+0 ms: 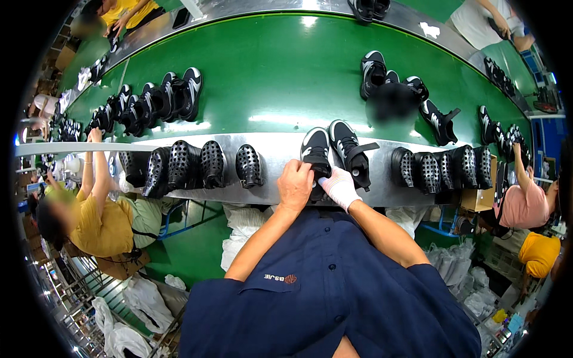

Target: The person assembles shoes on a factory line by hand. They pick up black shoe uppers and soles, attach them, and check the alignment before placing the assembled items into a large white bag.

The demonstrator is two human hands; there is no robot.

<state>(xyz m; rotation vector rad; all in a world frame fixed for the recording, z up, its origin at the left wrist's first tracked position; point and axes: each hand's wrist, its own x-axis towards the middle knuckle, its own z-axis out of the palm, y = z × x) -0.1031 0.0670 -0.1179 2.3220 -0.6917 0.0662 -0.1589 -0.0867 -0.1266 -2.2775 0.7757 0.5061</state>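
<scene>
A black sneaker [315, 147] with white and grey trim stands at the near edge of the metal ledge, toe pointing away from me. My left hand [295, 185], bare, pinches the left side of its ankle opening. My right hand [341, 188], in a whitish striped glove, grips the same shoe at the right of its heel, thumb by the opening. What lies inside the shoe is hidden by my fingers. Touching close on the right is a second matching sneaker [347, 149], its dark strap sticking out to the right; neither hand holds it.
Black perforated shoe-shaped forms [248, 166] line the ledge [268, 143] on the left, with more forms [430, 172] on the right. Sneakers [191, 94] stand in rows on the green surface [262, 65]. Co-workers sit at both sides, beside a cardboard box [477, 200].
</scene>
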